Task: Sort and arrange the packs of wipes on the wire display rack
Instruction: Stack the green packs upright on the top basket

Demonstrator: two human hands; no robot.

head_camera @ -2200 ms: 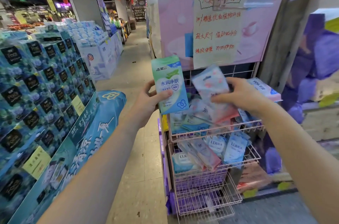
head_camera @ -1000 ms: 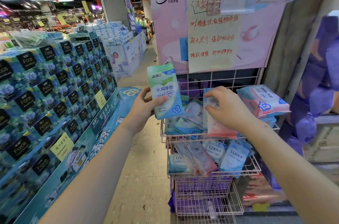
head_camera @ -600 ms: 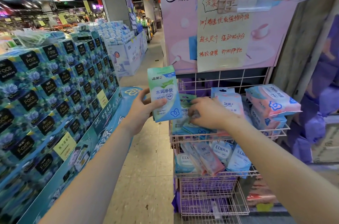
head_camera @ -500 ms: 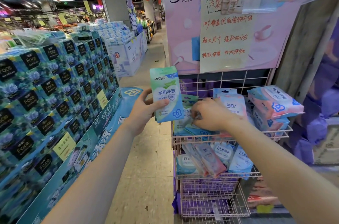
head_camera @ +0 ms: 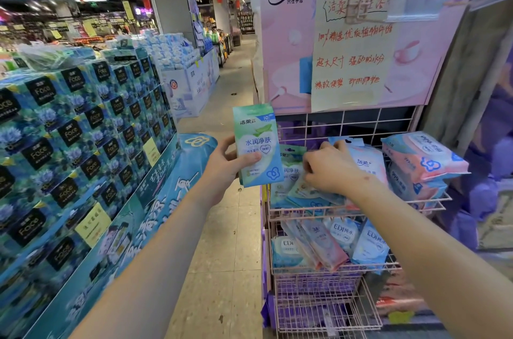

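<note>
My left hand (head_camera: 222, 172) holds a green-and-blue pack of wipes (head_camera: 256, 144) upright, just left of the pink wire rack (head_camera: 358, 210). My right hand (head_camera: 331, 169) reaches into the top basket, fingers curled on a green pack (head_camera: 290, 172) that leans in a pile of similar packs. A pink-and-blue pack (head_camera: 367, 163) stands just behind that hand. Two big pink-and-blue packs (head_camera: 422, 156) are stacked at the basket's right end. The middle basket holds several pale blue EDI packs (head_camera: 342, 234) and slanted pink packs (head_camera: 324, 248).
The bottom basket (head_camera: 319, 308) holds purple items. A pink sign board (head_camera: 288, 41) with a handwritten notice rises above the rack. Stacked teal tissue boxes (head_camera: 69, 130) line the left. The tiled aisle floor (head_camera: 222, 255) runs between them. Purple goods (head_camera: 497, 163) sit at the right.
My right hand put the pink pack upright in the top basket, then moved left onto the green packs. My left hand has kept its pack in place.
</note>
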